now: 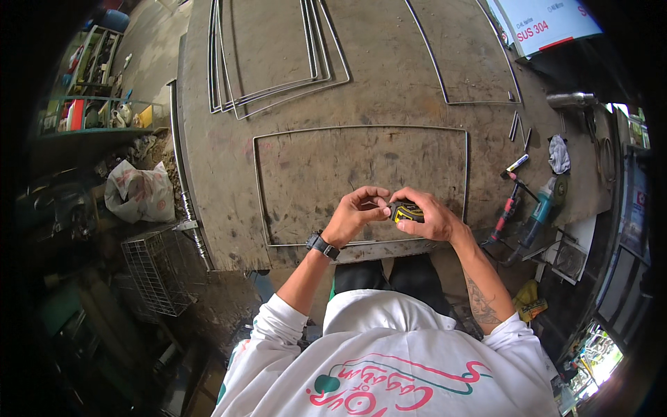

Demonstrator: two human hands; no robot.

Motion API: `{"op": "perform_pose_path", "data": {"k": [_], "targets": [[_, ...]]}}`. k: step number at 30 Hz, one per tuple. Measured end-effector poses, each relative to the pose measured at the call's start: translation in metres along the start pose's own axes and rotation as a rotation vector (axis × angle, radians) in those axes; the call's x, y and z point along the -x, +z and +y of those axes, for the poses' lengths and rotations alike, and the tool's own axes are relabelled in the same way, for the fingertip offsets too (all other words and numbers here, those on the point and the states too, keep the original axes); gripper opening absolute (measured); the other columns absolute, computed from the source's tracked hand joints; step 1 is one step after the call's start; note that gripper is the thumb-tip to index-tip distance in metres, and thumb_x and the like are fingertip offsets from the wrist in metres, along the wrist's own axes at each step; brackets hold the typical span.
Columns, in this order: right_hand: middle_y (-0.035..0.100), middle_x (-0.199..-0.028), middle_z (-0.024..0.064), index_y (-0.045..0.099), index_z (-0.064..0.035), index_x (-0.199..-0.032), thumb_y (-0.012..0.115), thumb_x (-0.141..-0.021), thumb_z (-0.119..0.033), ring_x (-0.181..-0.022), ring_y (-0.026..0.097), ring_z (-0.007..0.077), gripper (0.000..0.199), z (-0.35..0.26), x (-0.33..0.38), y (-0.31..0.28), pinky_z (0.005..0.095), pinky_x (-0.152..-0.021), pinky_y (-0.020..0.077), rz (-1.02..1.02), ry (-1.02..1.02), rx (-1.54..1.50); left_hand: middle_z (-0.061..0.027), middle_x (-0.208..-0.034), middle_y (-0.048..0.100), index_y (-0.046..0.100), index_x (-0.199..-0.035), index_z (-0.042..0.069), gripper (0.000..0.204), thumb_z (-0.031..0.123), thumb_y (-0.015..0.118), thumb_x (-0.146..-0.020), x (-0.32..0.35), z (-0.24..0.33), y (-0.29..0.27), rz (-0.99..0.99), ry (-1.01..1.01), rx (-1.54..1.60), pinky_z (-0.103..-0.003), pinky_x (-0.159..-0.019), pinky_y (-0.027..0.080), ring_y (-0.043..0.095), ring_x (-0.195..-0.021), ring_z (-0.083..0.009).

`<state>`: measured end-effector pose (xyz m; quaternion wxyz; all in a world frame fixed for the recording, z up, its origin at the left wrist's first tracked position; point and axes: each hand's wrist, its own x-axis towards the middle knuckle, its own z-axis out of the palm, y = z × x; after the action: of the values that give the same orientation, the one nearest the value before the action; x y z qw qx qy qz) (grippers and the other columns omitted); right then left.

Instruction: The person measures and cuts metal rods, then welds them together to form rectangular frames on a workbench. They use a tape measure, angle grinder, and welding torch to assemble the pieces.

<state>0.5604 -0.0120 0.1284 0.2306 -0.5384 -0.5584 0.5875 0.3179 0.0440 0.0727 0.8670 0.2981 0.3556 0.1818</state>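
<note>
My right hand (438, 217) is wrapped round a black and yellow tape measure (406, 210) over the near part of the workbench (347, 167). My left hand (353, 217), with a dark watch on its wrist, pinches at the front end of the tape measure; no drawn-out blade can be made out. Beneath both hands lies a rectangular frame of thin metal rod (466, 174), flat on the bench. Its near side runs close to the bench's front edge and is partly covered by my hands.
Several bent rod frames (278, 90) lie overlapped at the far left, another rod frame (479, 103) at the far right. On the right are a marker (517, 163), a red-handled tool (506, 212), a teal angle grinder (537, 217) and a crumpled cloth (558, 154). A metal pipe (182, 160) borders the left edge.
</note>
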Motion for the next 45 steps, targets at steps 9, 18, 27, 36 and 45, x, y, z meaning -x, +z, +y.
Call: {"op": "perform_pose_path", "data": {"k": [9, 18, 27, 36, 45], "targets": [[0.072, -0.107, 0.0175, 0.066, 0.0001, -0.125, 0.078, -0.090, -0.044, -0.100, 0.069, 0.0288, 0.058, 0.029, 0.008, -0.042, 0.0419, -0.089, 0.0546, -0.018, 0.097, 0.152, -0.0010, -0.107, 0.066, 0.065, -0.126, 0.004, 0.031, 0.002, 0.064, -0.096, -0.001, 0.012, -0.064, 0.231, 0.187, 0.161, -0.027, -0.082, 0.057, 0.065, -0.091, -0.0123], [0.071, -0.103, 0.0159, 0.068, 0.0003, -0.116, 0.077, -0.089, -0.034, -0.097, 0.068, 0.0288, 0.045, 0.027, -0.032, -0.105, 0.0396, -0.090, 0.0533, 0.322, 0.159, 0.382, -0.0063, -0.113, 0.066, 0.065, -0.137, 0.003, 0.041, 0.010, 0.069, -0.097, 0.001, 0.071, -0.223, 0.933, 0.633, -0.613, -0.036, -0.091, 0.055, 0.064, -0.097, -0.0188], [0.069, -0.108, 0.0202, 0.066, 0.0005, -0.116, 0.077, -0.086, -0.038, -0.102, 0.068, 0.0404, 0.050, 0.040, -0.106, -0.081, 0.0462, -0.091, 0.0536, 0.265, 0.080, 0.557, -0.0071, -0.108, 0.063, 0.072, -0.135, 0.013, 0.044, 0.000, 0.068, -0.093, -0.017, 0.043, -0.234, 1.156, 0.825, -1.099, -0.037, -0.087, 0.054, 0.063, -0.095, -0.0224], [0.071, -0.108, 0.0168, 0.068, -0.0028, -0.115, 0.079, -0.085, -0.038, -0.101, 0.069, 0.0374, 0.048, 0.046, -0.085, -0.113, 0.0438, -0.090, 0.0546, 0.190, 0.046, 0.547, -0.0075, -0.109, 0.063, 0.076, -0.134, 0.014, 0.042, -0.002, 0.066, -0.096, -0.020, 0.044, -0.243, 1.065, 0.849, -1.212, -0.031, -0.081, 0.053, 0.062, -0.092, -0.0179], [0.067, -0.115, 0.0136, 0.070, -0.0035, -0.124, 0.081, -0.086, -0.028, -0.107, 0.067, 0.0321, 0.046, 0.113, 0.054, -0.267, 0.0415, -0.095, 0.0533, 0.303, 0.260, 0.660, -0.0046, -0.114, 0.061, 0.072, -0.139, 0.009, 0.038, 0.002, 0.062, -0.103, -0.012, 0.037, -0.262, 1.024, 0.781, -1.200, -0.029, -0.084, 0.047, 0.057, -0.095, -0.0137]]}}
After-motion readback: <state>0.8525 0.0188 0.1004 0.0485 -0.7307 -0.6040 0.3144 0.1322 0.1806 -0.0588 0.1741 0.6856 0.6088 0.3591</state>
